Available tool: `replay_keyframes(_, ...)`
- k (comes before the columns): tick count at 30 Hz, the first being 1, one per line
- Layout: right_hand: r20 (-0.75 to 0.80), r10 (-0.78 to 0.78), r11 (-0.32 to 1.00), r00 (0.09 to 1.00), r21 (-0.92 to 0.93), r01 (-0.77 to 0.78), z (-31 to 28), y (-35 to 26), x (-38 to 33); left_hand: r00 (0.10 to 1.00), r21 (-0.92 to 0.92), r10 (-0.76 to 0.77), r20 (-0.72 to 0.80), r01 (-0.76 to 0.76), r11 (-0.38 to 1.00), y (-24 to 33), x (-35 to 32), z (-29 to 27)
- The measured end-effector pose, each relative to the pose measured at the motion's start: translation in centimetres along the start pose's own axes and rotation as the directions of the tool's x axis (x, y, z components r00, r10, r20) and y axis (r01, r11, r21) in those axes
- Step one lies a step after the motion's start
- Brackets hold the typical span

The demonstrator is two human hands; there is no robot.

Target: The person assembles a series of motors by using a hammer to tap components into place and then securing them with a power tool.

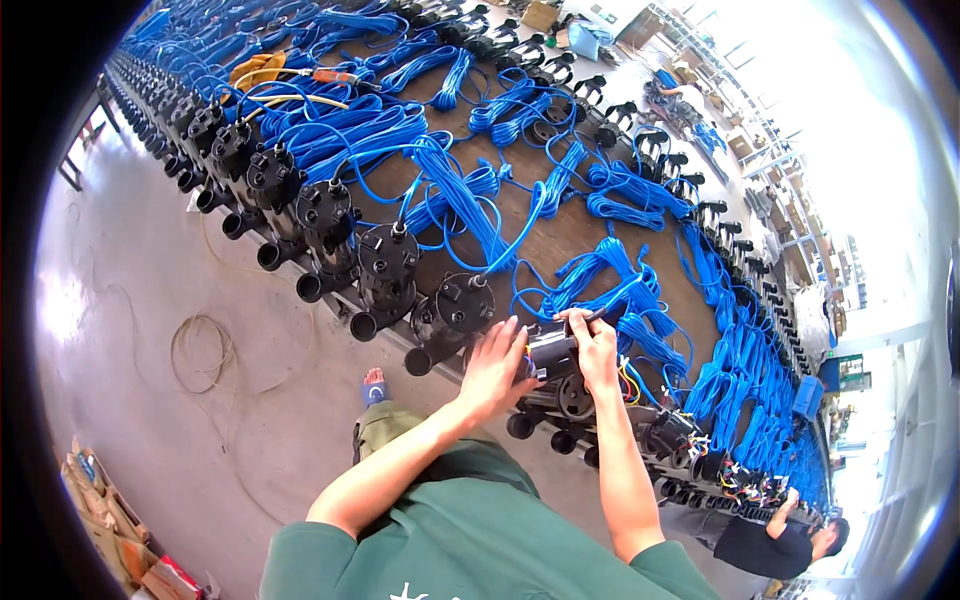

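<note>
My left hand (493,368) rests flat on a black pump body (553,355) at the near edge of a long brown workbench (560,240). My right hand (594,348) grips the same black part from the right, its fingers pinching near a blue cable (600,290) at the top. Yellow and red wire ends (630,380) stick out just right of my right hand. A finished black pump (455,312) with a blue cable stands directly left of my hands.
Rows of black pumps (300,215) line both bench edges, with coiled blue cables (450,190) heaped between. Another person (770,540) crouches at lower right. A wire loop (200,350) lies on the grey floor; boxes (110,530) sit at lower left.
</note>
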State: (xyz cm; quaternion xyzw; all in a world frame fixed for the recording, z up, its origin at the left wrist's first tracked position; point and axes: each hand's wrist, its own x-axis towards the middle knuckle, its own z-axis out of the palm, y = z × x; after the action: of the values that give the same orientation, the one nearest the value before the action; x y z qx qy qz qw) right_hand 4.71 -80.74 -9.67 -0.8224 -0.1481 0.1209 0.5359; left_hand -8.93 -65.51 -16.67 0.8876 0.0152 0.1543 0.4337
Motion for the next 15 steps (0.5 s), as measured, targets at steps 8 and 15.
replay_keyframes(8,0.013,0.013,0.999,1.000,0.045,-0.013,1.5,-0.5,0.0,0.999,0.212,0.018,0.038,-0.026,0.977,-0.2,0.6,-0.4)
replay_keyframes(15,-0.073,-0.053,0.983,0.996,-0.180,0.039,1.8,-1.5,-1.9,0.997,0.291,-0.028,0.071,0.006,0.957,-0.3,-0.3,-0.5)
